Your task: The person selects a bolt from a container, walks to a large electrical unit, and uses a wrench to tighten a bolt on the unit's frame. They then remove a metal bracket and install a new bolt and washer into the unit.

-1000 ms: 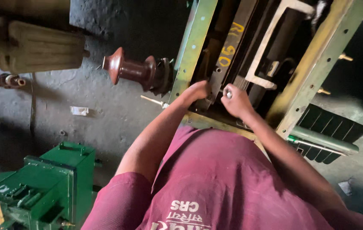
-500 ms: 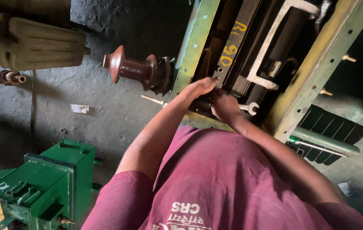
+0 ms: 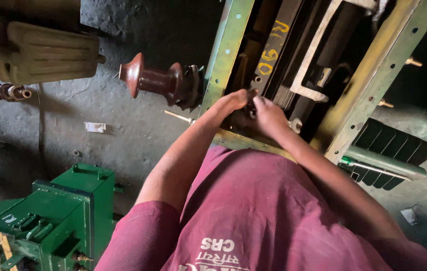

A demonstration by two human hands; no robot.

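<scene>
Both my hands reach into an open metal tank with a yellow-green flanged frame [image 3: 226, 55]. My left hand [image 3: 233, 100] is curled around a small dark fitting [image 3: 250, 95] just inside the frame's near corner. Close beside it, fingertips almost touching the left hand, my right hand [image 3: 269, 116] grips a silvery spanner [image 3: 294, 124] whose open end sticks out to the right of the knuckles. Dark coils and a pale bracket [image 3: 313, 60] lie deeper inside the tank.
A brown porcelain bushing [image 3: 153, 79] juts from the tank's left side. On the grey floor stand a green metal box [image 3: 58, 211] at lower left, a ribbed pale insulator [image 3: 38, 55] at upper left and dark cooling fins [image 3: 394, 155] at right.
My right hand has slid down and left, closer to my left hand, and the spanner's end now shows beside it. The left hand stays at the same corner.
</scene>
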